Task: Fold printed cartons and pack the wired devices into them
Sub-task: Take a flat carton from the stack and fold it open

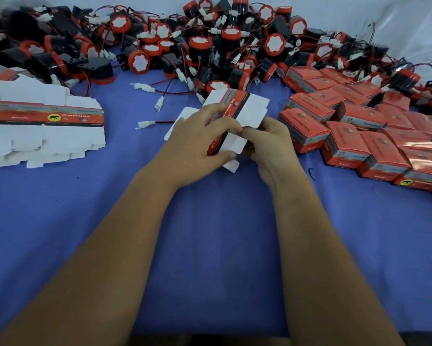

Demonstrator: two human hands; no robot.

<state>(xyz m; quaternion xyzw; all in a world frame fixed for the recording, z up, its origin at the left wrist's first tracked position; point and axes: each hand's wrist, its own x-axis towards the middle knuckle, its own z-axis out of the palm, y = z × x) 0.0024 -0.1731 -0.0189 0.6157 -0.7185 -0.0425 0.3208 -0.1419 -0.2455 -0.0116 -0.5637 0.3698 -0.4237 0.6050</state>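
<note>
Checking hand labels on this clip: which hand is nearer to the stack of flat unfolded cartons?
Left. The left hand grips the carton being folded at centre, on the side towards the stack of flat cartons. The right hand holds the carton's far side, farther away.

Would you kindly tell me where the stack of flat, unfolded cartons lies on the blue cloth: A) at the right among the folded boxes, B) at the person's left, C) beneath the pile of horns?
B: the stack of flat cartons lies left of both hands, while the folded boxes sit at the right.
</note>
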